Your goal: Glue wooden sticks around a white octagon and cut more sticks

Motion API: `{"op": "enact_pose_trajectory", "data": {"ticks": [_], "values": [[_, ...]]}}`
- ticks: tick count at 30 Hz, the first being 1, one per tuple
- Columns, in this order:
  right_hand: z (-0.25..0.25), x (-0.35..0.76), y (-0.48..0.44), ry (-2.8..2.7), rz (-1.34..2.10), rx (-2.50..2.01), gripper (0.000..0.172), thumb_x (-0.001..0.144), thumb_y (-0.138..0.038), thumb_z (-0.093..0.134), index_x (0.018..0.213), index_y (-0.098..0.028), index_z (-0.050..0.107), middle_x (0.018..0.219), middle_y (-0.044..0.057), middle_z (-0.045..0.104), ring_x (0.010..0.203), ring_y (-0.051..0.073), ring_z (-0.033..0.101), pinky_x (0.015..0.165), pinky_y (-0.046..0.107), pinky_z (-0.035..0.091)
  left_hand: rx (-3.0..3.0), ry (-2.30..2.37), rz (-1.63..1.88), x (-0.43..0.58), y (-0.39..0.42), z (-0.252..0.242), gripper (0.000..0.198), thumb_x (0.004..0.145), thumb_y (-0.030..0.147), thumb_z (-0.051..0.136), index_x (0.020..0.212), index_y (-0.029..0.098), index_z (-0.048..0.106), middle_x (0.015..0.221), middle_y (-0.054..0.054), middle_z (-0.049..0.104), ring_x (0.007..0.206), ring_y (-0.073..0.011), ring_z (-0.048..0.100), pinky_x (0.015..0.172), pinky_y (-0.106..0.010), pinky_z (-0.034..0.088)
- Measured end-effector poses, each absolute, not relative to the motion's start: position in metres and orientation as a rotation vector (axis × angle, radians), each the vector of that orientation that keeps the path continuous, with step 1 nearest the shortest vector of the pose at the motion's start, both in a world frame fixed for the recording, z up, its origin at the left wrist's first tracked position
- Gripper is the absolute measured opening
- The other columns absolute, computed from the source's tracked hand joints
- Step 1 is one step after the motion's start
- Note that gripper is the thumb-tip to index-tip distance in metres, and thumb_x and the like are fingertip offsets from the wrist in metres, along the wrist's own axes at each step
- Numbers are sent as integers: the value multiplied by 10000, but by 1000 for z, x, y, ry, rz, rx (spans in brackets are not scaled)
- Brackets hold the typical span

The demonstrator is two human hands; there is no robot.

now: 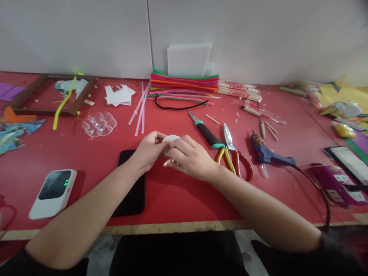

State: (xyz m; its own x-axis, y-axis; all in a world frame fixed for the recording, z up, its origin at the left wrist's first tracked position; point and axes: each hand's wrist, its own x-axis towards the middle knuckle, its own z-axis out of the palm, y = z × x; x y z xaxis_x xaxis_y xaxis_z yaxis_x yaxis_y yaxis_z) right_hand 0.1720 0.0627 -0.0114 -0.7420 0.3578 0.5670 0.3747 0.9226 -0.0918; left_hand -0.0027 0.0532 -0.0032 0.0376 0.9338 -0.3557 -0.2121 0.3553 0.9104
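Above the red table, my left hand [149, 151] pinches a small white rounded piece [171, 138] between thumb and fingers. My right hand [191, 157] is closed over the other side of that piece, its curled fingers hiding much of it. Short wooden sticks [170, 163] poke out under the right fingers; whether they are joined to the white piece I cannot tell. A black phone [130, 191] lies under my left wrist. To the right of my right hand are a utility knife [207, 132], scissors [229, 138] with red handles, and yellow-handled pliers [227, 159].
A blue glue gun [268, 155] trails its cord to the right. Coloured pipe cleaners [184, 82] and clear glue sticks [140, 111] lie behind. At left are a white device [54, 193], a brown frame [43, 112] and a clear plastic palette [99, 124].
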Motion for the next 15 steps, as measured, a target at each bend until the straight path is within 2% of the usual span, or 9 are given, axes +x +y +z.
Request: {"op": "enact_pose_trajectory", "data": {"ticks": [2, 4, 7, 10, 13, 15], "values": [[-12, 172, 60, -2431, 27, -495, 178, 1020, -270, 517, 863, -213, 579, 857, 59, 651, 796, 198, 545, 719, 342, 469, 755, 1166, 1016, -3, 53, -2, 308, 721, 214, 817, 836, 172, 535, 740, 20, 621, 622, -102, 609, 552, -222, 495], [-12, 172, 59, -2227, 229, -628, 152, 1007, -260, 533, 858, -235, 536, 780, 19, 614, 722, 171, 542, 669, 319, 465, 735, 1137, 1010, -1, 53, -1, 307, 735, 235, 809, 827, 177, 522, 758, 13, 627, 659, -113, 630, 589, -242, 531], [-15, 175, 67, -1686, 585, -965, 173, 1010, -359, 530, 881, -261, 468, 708, -31, 531, 603, 132, 513, 578, 285, 452, 742, 1138, 1048, 0, 53, -2, 340, 718, 250, 824, 815, 186, 505, 790, 15, 627, 736, -129, 650, 680, -288, 583], [-18, 184, 81, -1265, 807, -1065, 276, 995, -472, 510, 845, -279, 382, 654, -63, 447, 511, 113, 438, 487, 259, 405, 750, 1138, 1117, -2, 56, -3, 366, 696, 263, 830, 839, 191, 501, 868, 11, 630, 814, -142, 655, 720, -304, 599], [-18, 197, 88, -1153, 856, -1045, 310, 975, -488, 524, 823, -281, 352, 647, -67, 429, 463, 104, 374, 428, 249, 343, 792, 1143, 1201, -9, 60, -5, 373, 708, 275, 803, 957, 196, 538, 1051, -25, 645, 916, -162, 665, 738, -296, 605], [-14, 205, 86, -1217, 749, -1025, 242, 994, -464, 502, 865, -286, 403, 699, -45, 495, 488, 115, 420, 451, 266, 373, 899, 1169, 1255, -13, 62, -7, 384, 754, 303, 753, 1068, 207, 553, 1179, -58, 638, 980, -190, 677, 754, -311, 611]]}}
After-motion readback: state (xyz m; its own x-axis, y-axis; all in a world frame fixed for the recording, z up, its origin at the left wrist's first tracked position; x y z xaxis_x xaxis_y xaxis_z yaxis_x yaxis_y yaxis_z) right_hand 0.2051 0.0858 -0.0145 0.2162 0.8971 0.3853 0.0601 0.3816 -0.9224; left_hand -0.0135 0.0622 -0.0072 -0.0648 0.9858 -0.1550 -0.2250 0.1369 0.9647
